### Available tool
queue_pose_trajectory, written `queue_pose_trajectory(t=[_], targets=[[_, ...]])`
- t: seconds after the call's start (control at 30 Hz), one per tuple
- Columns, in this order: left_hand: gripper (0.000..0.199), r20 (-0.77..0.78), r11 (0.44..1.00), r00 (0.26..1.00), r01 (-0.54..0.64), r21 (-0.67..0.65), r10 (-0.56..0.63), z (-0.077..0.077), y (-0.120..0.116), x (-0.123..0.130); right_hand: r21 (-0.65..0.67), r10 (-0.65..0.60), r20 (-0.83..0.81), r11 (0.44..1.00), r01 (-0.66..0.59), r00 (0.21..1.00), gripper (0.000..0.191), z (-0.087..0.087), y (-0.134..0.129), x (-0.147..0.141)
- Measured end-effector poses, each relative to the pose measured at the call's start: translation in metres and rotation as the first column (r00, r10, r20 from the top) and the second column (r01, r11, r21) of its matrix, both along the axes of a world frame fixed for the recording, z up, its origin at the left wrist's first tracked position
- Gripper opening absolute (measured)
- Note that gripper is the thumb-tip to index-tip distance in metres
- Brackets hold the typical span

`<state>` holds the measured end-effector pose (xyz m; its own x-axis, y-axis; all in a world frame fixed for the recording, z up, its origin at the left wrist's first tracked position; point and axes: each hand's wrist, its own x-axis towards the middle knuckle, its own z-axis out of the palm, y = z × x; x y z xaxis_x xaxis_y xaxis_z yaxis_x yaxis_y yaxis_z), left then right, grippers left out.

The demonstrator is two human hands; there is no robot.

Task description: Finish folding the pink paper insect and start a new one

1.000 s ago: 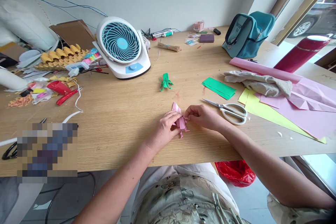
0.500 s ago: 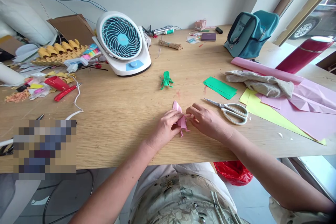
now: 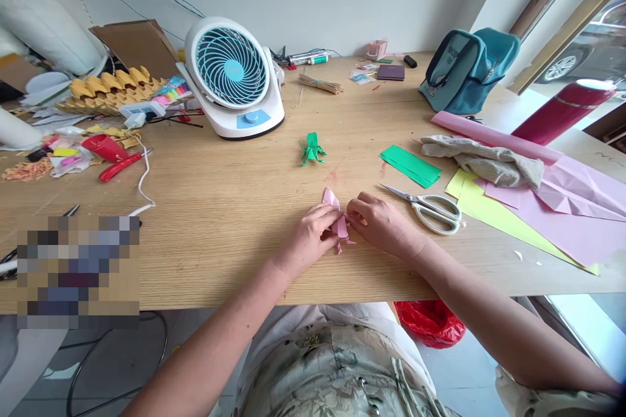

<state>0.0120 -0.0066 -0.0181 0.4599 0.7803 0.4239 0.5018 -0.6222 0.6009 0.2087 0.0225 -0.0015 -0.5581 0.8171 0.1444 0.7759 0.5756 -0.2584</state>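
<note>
A pink folded-paper figure (image 3: 340, 228) with thin bent legs lies on the table in front of me. My left hand (image 3: 315, 229) is closed on its left side, fingers over the top and thumb below. At its right edge my right hand (image 3: 374, 216) pinches one of the thin pink legs; the fingertips partly cover it. Farther back stands a finished-looking green paper insect (image 3: 312, 148) with several legs. Right of my right hand lie white-handled scissors (image 3: 435, 210), blades partly apart, and behind them green paper strips (image 3: 411, 165).
A white fan (image 3: 235, 78) stands at the back left, near craft clutter and a red cup (image 3: 104, 147). On the right are a grey cloth glove (image 3: 484, 158), pink and yellow paper (image 3: 518, 221), a red bottle (image 3: 562, 112) and a teal bag (image 3: 467, 71). A red-lined bin (image 3: 430, 324) sits below the table edge.
My right hand has shifted slightly left, closer to the pink figure's side. The left hand keeps its hold, and the camera view has moved a little.
</note>
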Motion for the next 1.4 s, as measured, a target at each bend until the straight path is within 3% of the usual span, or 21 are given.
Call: queue_pose_trajectory(t=[0.2,0.37,0.57,0.83,0.93,1.2,1.4], targets=[[0.032,-0.009,1.000,1.000,0.000,-0.003,0.000,0.001,0.000,0.000,0.069,0.021,0.075,0.997,-0.026,0.997,0.014,0.002,-0.002,-0.003],[0.030,0.001,1.000,1.000,0.000,-0.008,0.000,0.002,0.000,0.000,0.050,0.030,-0.052,0.998,-0.028,0.998,0.015,0.000,-0.001,-0.002],[0.027,-0.009,1.000,1.000,0.006,-0.017,-0.006,0.003,0.000,0.000,-0.250,-0.028,-0.406,0.965,-0.081,0.913,0.013,0.002,0.003,0.002],[0.029,-0.033,1.000,0.999,-0.010,-0.027,0.009,-0.001,0.001,-0.001,-0.466,-0.045,-0.584,0.836,-0.289,0.811,0.025,-0.002,0.016,0.012],[0.030,-0.032,1.000,0.999,-0.014,-0.021,0.013,-0.002,0.001,-0.001,-0.489,-0.049,-0.594,0.814,-0.312,0.803,0.024,-0.002,0.017,0.013],[0.025,-0.052,1.000,0.999,-0.015,-0.025,0.014,-0.001,0.001,-0.001,-0.451,-0.056,-0.586,0.851,-0.268,0.809,0.017,0.000,0.013,0.011],[0.031,-0.048,0.999,0.999,-0.020,-0.026,0.019,-0.001,0.001,-0.001,-0.464,-0.036,-0.592,0.832,-0.304,0.805,0.021,0.001,0.011,0.011]])
